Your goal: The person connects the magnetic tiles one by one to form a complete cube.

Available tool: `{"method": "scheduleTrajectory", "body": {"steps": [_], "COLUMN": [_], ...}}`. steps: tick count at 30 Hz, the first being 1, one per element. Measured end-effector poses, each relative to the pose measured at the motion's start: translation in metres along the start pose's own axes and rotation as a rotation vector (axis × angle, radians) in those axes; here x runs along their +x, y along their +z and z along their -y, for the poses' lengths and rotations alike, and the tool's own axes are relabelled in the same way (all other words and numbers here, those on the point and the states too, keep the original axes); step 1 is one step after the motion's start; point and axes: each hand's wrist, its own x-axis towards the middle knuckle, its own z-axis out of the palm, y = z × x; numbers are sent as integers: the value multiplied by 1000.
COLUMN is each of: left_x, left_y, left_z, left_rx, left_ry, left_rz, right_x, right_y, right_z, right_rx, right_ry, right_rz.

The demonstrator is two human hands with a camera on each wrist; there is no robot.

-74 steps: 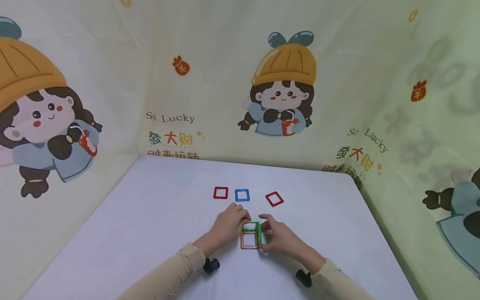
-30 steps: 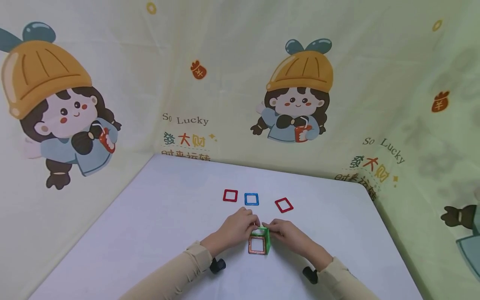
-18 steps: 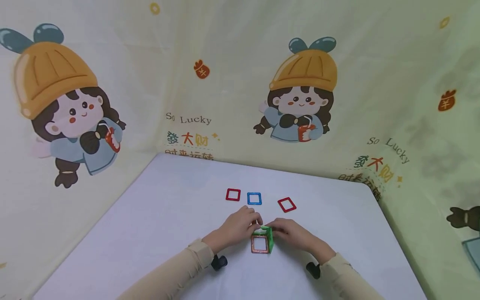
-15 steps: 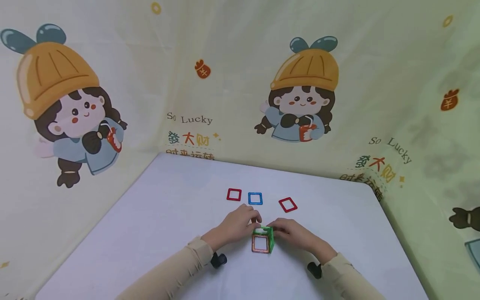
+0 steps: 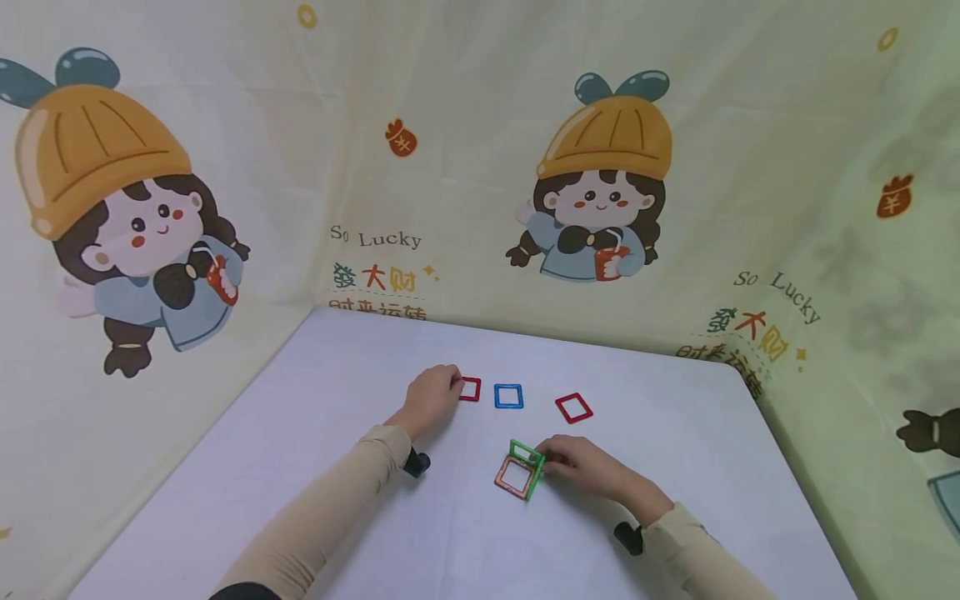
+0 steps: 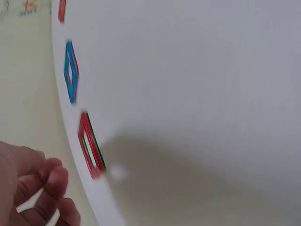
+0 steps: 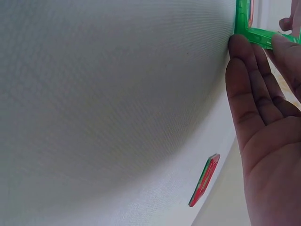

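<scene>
In the head view, my left hand (image 5: 429,402) is over the left end of a red square magnetic tile (image 5: 478,389), covering part of it. The left wrist view shows the fingers loosely bent beside that tile, with a small gap and nothing held. My right hand (image 5: 581,467) pinches the edge of an upright green magnetic tile (image 5: 536,479); its thumb and fingertips are at the tile's corner in the right wrist view. Joined to this tile are an orange tile (image 5: 512,493) lying flat and a second green tile (image 5: 527,447) standing at the back.
A blue square tile (image 5: 497,396) and another red tile (image 5: 562,413) lie flat on the white table (image 5: 337,358), beyond the joined tiles. A printed cloth (image 5: 465,192) hangs behind and along the sides. Black wrist cameras (image 5: 628,538) sit under both wrists.
My left hand has left the joined tiles and moved up and left to the red tile. The joined tiles have turned slightly, while my right hand stays at their right side.
</scene>
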Motion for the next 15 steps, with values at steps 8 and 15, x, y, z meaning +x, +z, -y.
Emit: {"method": "scheduleTrajectory", "body": {"steps": [8, 15], "left_x": [18, 23], "left_y": [4, 7], "left_z": [12, 7], "left_rx": [52, 84], "left_ry": [-152, -206], "left_rz": [73, 117], "right_x": [-4, -9], "right_y": [1, 3], "right_z": [3, 5], "right_rx": [19, -8], "right_ry": [31, 63], "right_rz": [-6, -29]}}
